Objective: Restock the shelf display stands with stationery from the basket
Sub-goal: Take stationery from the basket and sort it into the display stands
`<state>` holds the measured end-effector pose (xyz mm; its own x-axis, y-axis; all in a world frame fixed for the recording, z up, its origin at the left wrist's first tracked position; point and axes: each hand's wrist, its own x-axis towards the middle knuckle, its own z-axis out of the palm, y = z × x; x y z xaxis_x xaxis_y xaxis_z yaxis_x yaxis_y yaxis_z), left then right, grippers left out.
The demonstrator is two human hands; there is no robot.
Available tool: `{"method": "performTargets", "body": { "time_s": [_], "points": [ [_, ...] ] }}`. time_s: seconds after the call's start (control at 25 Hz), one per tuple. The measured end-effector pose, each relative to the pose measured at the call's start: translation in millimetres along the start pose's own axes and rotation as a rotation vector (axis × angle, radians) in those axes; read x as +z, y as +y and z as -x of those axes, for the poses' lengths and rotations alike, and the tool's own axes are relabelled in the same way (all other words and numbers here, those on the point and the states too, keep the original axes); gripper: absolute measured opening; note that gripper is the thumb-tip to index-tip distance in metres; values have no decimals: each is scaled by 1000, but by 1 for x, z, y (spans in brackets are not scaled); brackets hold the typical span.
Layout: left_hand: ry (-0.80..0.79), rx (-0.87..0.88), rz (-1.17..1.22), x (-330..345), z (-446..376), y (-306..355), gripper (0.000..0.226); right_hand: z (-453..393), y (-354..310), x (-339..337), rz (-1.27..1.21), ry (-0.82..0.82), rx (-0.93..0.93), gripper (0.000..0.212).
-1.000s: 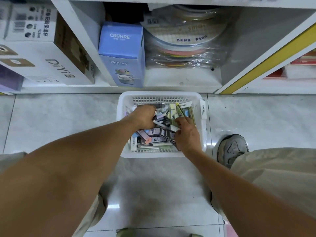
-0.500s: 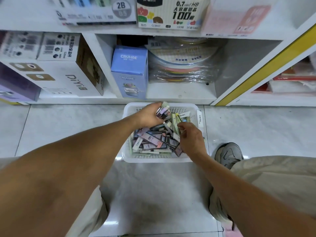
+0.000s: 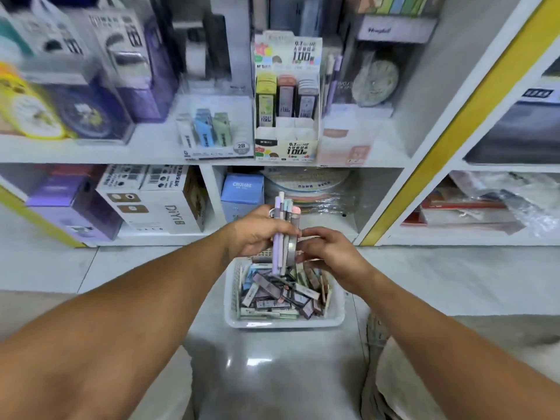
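Both hands have come up out of the white basket (image 3: 285, 321) at lower centre, so a batch is picked and ready for the display stand (image 3: 286, 116) above. The left hand (image 3: 257, 234) grips an upright bunch of slim pastel lead cases (image 3: 283, 234); the right hand (image 3: 330, 253) pinches their edge, at mid-frame.

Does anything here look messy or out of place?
Mostly the white basket on the floor: its small stationery boxes lie jumbled at all angles, not stacked. The pencil-lead display stand has empty front slots. Nothing looks spilled or damaged. The left hand holds a bundle of boxes upright, the right hand beside it.
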<state>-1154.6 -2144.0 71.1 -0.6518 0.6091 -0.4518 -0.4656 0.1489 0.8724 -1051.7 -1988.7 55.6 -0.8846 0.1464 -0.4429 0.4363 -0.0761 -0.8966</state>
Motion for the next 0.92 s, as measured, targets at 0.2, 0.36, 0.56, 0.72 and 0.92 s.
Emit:
{"method": "performTargets", "body": {
  "time_s": [0.2,0.36,0.56,0.72,0.92],
  "points": [
    [-66,48,39,25,43,62,26,35,-85,-2,60,22,-244,14],
    [-23,61,30,37,76,115,30,49,-147,0,160,117,-363,12],
    [96,87,137,39,92,156,24,43,-200,14,290,194,-421,9],
    [202,126,258,27,81,180,17,21,-232,19,289,293,-463,2],
    [287,133,380,1,62,187,18,-4,-248,4,234,389,-556,9]
  ]
}}
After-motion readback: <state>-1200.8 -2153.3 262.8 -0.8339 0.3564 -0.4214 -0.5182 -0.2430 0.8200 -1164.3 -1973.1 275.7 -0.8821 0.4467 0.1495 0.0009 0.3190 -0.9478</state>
